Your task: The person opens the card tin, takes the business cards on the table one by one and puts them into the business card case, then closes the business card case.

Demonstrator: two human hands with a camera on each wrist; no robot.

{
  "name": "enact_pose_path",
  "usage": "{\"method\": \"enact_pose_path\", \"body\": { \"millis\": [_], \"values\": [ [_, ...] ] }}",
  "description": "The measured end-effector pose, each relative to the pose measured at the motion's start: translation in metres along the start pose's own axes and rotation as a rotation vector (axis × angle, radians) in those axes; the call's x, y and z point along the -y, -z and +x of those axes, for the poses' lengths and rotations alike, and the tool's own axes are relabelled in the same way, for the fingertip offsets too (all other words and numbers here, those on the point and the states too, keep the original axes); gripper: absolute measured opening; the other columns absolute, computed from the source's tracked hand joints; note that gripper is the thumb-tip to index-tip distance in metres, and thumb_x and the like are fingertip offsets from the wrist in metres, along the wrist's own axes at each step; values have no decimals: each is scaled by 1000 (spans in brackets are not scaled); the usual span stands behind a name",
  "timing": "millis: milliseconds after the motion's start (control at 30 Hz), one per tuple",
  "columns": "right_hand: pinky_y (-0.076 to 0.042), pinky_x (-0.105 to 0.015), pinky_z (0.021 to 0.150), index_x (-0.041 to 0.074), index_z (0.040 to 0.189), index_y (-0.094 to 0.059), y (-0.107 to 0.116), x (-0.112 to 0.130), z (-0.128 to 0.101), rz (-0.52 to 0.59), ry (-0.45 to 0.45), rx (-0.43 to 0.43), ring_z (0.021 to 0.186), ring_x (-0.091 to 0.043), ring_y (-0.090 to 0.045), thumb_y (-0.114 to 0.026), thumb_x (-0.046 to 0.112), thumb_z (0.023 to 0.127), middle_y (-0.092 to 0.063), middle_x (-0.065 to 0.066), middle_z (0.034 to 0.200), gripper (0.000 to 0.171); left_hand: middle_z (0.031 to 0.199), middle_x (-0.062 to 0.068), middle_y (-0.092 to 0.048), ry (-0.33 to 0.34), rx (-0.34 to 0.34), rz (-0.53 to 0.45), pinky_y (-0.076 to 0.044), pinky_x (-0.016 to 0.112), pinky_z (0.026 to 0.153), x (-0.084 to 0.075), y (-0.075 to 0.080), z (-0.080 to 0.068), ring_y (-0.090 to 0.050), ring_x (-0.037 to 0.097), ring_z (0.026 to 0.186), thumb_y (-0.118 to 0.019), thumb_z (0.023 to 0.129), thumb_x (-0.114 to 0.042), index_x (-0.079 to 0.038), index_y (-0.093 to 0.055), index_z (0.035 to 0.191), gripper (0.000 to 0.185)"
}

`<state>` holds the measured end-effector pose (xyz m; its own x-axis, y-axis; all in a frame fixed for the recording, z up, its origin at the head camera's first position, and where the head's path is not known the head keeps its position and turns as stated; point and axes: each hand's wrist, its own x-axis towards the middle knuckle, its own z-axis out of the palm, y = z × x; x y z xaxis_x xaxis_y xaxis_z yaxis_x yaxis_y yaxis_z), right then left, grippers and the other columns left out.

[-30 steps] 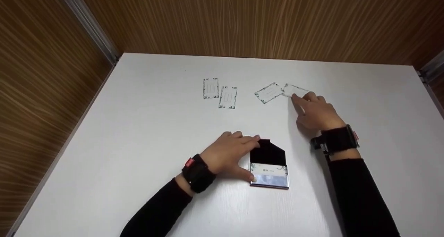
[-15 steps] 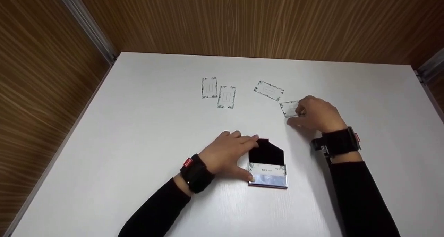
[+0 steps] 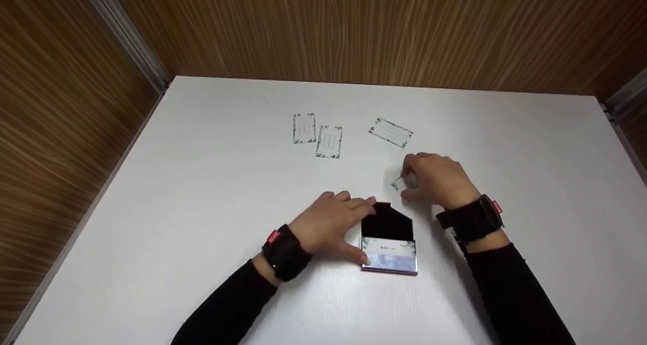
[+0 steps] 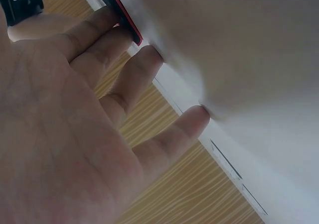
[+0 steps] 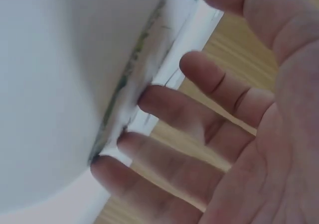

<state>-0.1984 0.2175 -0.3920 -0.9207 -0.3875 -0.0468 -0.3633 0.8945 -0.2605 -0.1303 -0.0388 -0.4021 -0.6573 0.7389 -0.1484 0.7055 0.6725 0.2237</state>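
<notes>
An unfolded business card case (image 3: 388,223) lies on the white table, its black flap turned away from me. A printed card shows in it above a shiny silver band. My left hand (image 3: 331,225) rests along its left side, thumb on the front corner and index finger on the flap. In the left wrist view, the spread fingers (image 4: 172,139) touch the table and the flap's red-edged corner. Beyond the case, my right hand (image 3: 438,181) holds a leaf-bordered business card (image 5: 130,79) tilted between fingertips and thumb; the hand hides most of it in the head view.
Two upright cards lie at the back, the left card (image 3: 304,128) and its neighbour (image 3: 329,142). A slanted card (image 3: 390,132) lies farther right, behind my right hand. A wood-grain panel (image 3: 323,32) stands along the table's far edge.
My right hand has drawn one card off the right-hand pair toward me and left, and now tilts it near the case. The other card has turned. My left hand stays on the case.
</notes>
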Motion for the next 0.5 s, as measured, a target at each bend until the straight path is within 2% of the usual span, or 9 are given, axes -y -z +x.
{"method": "enact_pose_path", "body": {
  "millis": [133, 267, 400, 500],
  "values": [
    [-45, -39, 61, 13, 97, -67, -5, 13, -1, -12, 87, 7, 70, -22, -56, -82, 16, 65, -62, 1, 78, 35, 156, -7, -42, -7, -10, 5, -39, 43, 103, 0, 0, 1, -46, 18, 123, -71, 71, -75, -22, -46, 149, 98],
    [-47, -38, 60, 14, 98, -67, -12, 22, 0, -23, 137, -6, 66, -20, -56, -79, 10, 67, -62, 1, 77, 33, 155, -6, -44, -13, -16, 9, -40, 44, 102, 0, -1, 2, -47, 18, 122, -72, 71, -75, -21, -46, 149, 99],
    [-50, -41, 62, 11, 103, -68, -14, 28, -3, -36, 172, -22, 65, -22, -57, -76, 10, 74, -66, -4, 80, 30, 156, -6, -43, -11, -9, 14, -40, 46, 103, 0, -1, 2, -47, 19, 123, -71, 70, -76, -21, -46, 149, 99],
    [-50, -42, 65, 10, 115, -67, -10, 31, -4, -34, 189, -14, 65, -23, -57, -71, 11, 83, -69, -6, 81, 32, 155, -6, -43, -7, -14, 13, -39, 45, 104, 0, -1, 3, -46, 19, 124, -71, 70, -75, -22, -46, 148, 98]
  ]
}}
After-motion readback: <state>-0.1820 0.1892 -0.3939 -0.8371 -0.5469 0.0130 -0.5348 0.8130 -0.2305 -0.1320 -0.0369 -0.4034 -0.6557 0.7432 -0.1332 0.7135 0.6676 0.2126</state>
